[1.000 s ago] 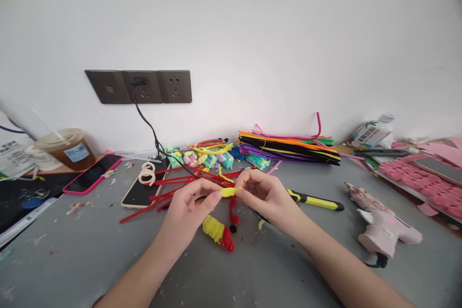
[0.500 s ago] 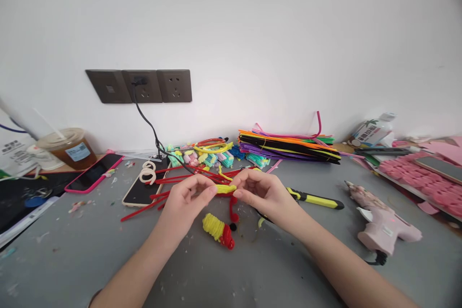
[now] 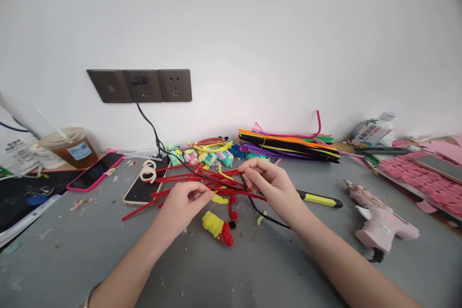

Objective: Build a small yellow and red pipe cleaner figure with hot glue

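Neatly, your left hand point(image 3: 186, 202) pinched the yellow piece point(image 3: 220, 199)!
A light grip looked wise; your right hand point(image 3: 269, 183) (grip unclear) curled by the red stems point(image 3: 204, 184).

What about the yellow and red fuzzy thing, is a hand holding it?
No, the yellow and red fuzzy thing lies on the grey table, apart from both the left hand and right hand.
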A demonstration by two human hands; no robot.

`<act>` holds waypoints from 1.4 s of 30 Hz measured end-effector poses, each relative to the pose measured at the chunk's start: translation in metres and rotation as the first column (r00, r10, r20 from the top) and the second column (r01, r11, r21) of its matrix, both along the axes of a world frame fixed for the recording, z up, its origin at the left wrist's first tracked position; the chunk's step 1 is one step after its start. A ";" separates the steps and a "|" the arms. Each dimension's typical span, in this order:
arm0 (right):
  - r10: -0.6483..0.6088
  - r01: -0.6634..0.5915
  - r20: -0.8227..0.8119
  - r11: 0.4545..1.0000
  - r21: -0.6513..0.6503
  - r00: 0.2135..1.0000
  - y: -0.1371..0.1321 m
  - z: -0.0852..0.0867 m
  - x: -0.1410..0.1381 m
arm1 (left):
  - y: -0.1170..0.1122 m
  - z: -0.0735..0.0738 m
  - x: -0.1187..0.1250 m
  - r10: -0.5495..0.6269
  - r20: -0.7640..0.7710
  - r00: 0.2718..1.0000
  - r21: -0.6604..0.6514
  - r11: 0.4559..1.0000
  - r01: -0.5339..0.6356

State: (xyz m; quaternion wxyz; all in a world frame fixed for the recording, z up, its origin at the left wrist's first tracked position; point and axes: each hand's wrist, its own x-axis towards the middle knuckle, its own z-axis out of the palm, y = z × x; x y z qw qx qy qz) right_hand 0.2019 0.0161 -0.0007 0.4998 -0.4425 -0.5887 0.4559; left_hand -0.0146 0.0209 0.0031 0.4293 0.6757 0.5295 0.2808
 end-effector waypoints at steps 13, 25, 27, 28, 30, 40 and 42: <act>0.039 -0.039 -0.055 0.999 0.010 0.998 -0.002 0.000 -0.003 | 0.003 -0.013 -0.007 0.061 -0.417 0.907 0.175 0.985 0.014; 0.173 -0.188 0.422 0.982 -0.006 0.890 -0.007 -0.004 -0.007 | -0.001 -0.014 -0.009 0.160 -0.575 0.802 0.312 0.949 0.034; 0.143 -0.188 0.490 0.981 0.044 0.860 -0.008 -0.006 -0.006 | -0.001 -0.013 -0.009 0.188 -0.585 0.789 0.355 0.934 0.040; 0.123 -0.183 0.498 0.980 0.074 0.858 -0.007 -0.007 -0.006 | -0.001 -0.013 -0.009 0.197 -0.582 0.789 0.371 0.928 0.041; 0.084 -0.166 0.487 0.978 0.129 0.869 -0.007 -0.009 -0.004 | -0.001 -0.011 -0.009 0.204 -0.567 0.798 0.387 0.921 0.040; 0.033 -0.106 0.571 0.990 0.095 0.820 -0.005 -0.012 -0.004 | 0.000 0.002 -0.012 0.219 -0.186 0.958 0.482 0.870 -0.105; 0.017 -0.086 0.589 0.992 0.089 0.808 -0.005 -0.011 -0.004 | -0.003 0.007 -0.012 0.246 0.025 0.969 0.478 0.848 -0.228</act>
